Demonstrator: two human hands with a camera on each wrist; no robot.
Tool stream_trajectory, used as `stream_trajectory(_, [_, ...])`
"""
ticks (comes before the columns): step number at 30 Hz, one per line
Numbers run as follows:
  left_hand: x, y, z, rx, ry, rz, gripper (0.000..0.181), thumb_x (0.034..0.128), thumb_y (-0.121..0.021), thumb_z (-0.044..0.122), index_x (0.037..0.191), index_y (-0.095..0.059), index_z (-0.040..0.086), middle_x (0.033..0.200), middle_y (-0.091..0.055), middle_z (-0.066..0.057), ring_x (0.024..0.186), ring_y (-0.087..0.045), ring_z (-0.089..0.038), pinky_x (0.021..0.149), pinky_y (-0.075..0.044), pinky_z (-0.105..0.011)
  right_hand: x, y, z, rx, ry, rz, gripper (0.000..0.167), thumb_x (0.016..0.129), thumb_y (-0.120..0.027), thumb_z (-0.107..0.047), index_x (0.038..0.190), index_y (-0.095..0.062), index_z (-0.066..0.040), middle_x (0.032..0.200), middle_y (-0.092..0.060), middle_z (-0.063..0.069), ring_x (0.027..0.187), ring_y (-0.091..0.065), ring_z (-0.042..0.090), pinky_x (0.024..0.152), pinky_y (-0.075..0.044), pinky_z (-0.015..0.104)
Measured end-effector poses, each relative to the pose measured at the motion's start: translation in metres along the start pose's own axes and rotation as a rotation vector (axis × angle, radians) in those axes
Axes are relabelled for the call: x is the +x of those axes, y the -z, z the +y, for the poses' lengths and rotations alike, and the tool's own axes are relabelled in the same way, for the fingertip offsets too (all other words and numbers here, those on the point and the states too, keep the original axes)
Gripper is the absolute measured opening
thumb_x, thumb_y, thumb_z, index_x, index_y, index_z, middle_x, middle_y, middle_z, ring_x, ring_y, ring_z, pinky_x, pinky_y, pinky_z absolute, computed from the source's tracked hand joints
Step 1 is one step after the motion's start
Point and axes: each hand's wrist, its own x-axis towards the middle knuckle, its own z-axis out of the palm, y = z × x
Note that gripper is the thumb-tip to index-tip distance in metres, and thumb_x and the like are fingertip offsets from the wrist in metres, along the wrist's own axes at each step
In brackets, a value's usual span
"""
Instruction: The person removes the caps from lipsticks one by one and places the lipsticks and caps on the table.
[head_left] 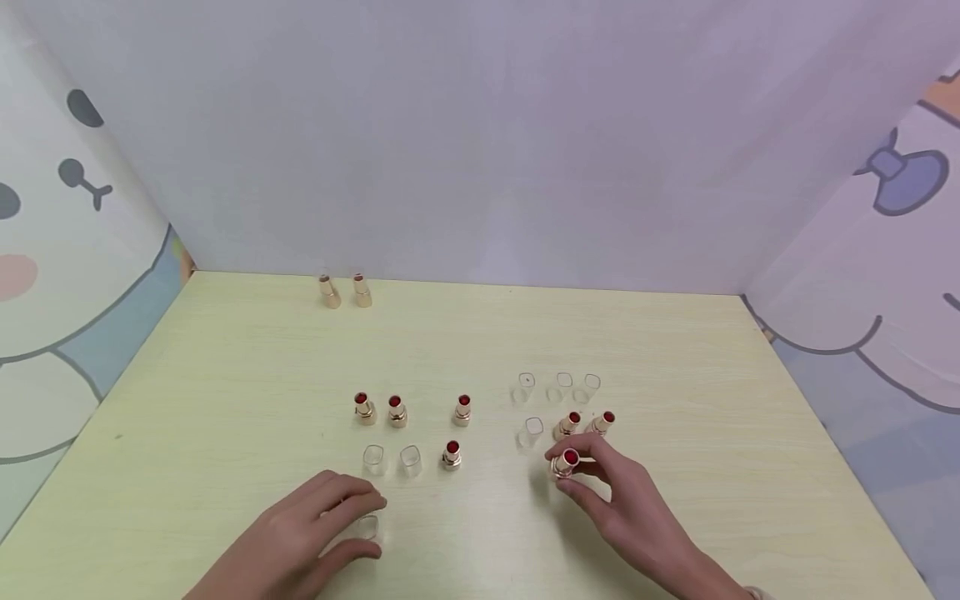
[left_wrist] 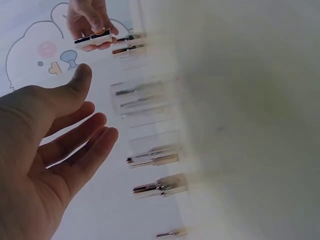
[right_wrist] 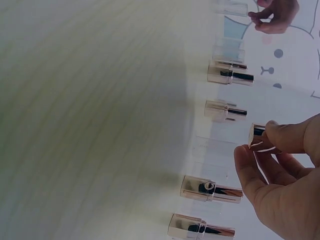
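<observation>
My right hand (head_left: 633,508) pinches a gold lipstick tube (right_wrist: 257,138) with a dark red top between thumb and fingertips, held above the table. Two more lipstick tubes (head_left: 567,425) stand just behind that hand. Low on the left, my left hand (head_left: 300,525) has its thumb and fingers spread around a clear cap (head_left: 368,527), without visibly pinching it. In the left wrist view the gap between thumb and fingers (left_wrist: 102,145) looks bare. Two clear caps (head_left: 373,460) stand beyond the left hand.
Several red-topped lipstick tubes (head_left: 462,410) stand mid-table, left of the right hand. Several clear caps (head_left: 564,385) are behind the right hand, and another cap (head_left: 531,432) stands on its left. Two capped lipsticks (head_left: 362,292) stand at the table's back left, near the pale wall (head_left: 480,167).
</observation>
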Motion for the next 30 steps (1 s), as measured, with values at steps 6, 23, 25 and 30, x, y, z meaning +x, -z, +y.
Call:
stream_trajectory(6, [0.021, 0.017, -0.002, 0.035, -0.027, 0.091, 0.037, 0.1078, -0.054, 0.046, 0.109, -0.075, 0.015, 0.108, -0.068, 0.008, 0.097, -0.064, -0.004, 0.086, -0.054, -0.009, 0.001, -0.001, 0.0, -0.003, -0.001, -0.002, 0.051, 0.087, -0.08, 0.005, 0.122, -0.062, -0.028, 0.115, -0.071, -0.005, 0.104, -0.07, 0.004, 0.095, -0.062, 0.026])
stream_trajectory(23, [0.065, 0.047, -0.025, 0.146, -0.028, 0.183, 0.042, 0.1092, -0.052, 0.046, 0.099, -0.078, 0.015, 0.099, -0.072, 0.008, 0.09, -0.067, -0.007, 0.087, -0.054, -0.01, 0.002, -0.002, 0.001, 0.007, 0.0, -0.021, 0.05, 0.087, -0.08, 0.005, 0.121, -0.062, -0.027, 0.113, -0.072, -0.004, 0.103, -0.071, 0.004, 0.095, -0.061, 0.025])
stream_trajectory(25, [0.067, 0.049, -0.029, 0.153, -0.015, 0.173, 0.042, 0.1089, -0.051, 0.048, 0.099, -0.078, 0.016, 0.1, -0.073, 0.009, 0.092, -0.067, -0.007, 0.086, -0.054, -0.01, 0.002, -0.002, 0.001, 0.002, 0.002, -0.02, 0.05, 0.086, -0.08, 0.005, 0.121, -0.062, -0.027, 0.113, -0.072, -0.004, 0.102, -0.071, 0.004, 0.095, -0.062, 0.026])
stream_trajectory(30, [0.069, 0.052, -0.042, 0.177, 0.03, 0.165, 0.046, 0.1075, -0.05, 0.053, 0.1, -0.079, 0.018, 0.1, -0.074, 0.009, 0.093, -0.067, -0.007, 0.08, -0.055, -0.012, 0.003, -0.003, 0.002, -0.003, 0.006, -0.023, 0.051, 0.086, -0.081, 0.004, 0.121, -0.062, -0.027, 0.113, -0.072, -0.005, 0.103, -0.072, 0.003, 0.095, -0.062, 0.026])
